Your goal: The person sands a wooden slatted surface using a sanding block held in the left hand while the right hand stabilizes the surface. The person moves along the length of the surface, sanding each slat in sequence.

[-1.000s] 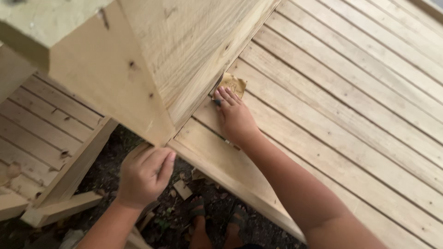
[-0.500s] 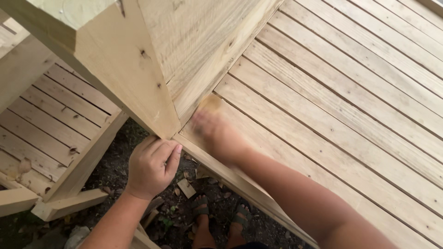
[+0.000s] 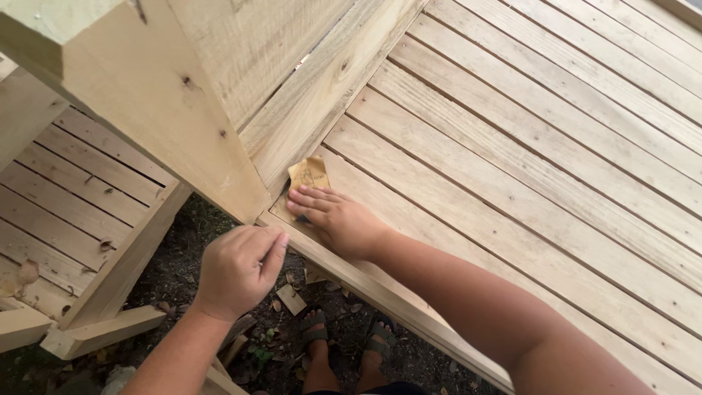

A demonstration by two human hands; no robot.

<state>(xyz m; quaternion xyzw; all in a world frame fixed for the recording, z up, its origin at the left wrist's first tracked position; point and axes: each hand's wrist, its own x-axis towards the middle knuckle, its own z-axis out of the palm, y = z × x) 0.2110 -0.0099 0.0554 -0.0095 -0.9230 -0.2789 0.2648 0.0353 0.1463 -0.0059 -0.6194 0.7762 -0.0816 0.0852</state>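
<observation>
Where the slatted deck [image 3: 526, 161] meets the upright board [image 3: 322, 95] of the wooden frame, a small tan sheet of sandpaper [image 3: 308, 175] is pressed flat against the slats by the right hand [image 3: 338, 219].

Right hand: laid palm down near the deck's lower edge, fingers [image 3: 311, 205] extended and held together over the sandpaper's lower part; the upper part of the sheet is left showing beyond the fingertips. The sheet is pinned under the fingers rather than gripped.

Sandpaper: found at the inner corner formed by the deck slats and the upright board, just beside the foot of the corner post [image 3: 157, 110].

Left hand [image 3: 238, 271]: closed into a loose fist, thumb laid along the curled fingers, held just off the deck's edge rail [image 3: 380, 292] below the corner post. Whether anything is enclosed cannot be told.

Slatted deck: pale planks laid side by side with narrow dark gaps between them.

Second slatted panel [image 3: 69, 205]: seen at far left, beyond the corner post, resting on angled timbers [image 3: 110, 278].

Ground [image 3: 183, 263]: dark soil with scattered wood offcuts [image 3: 291, 298] and leaves, seen below the deck's edge.

Sandalled feet [image 3: 344, 344]: placed on the soil beside the edge rail.
</observation>
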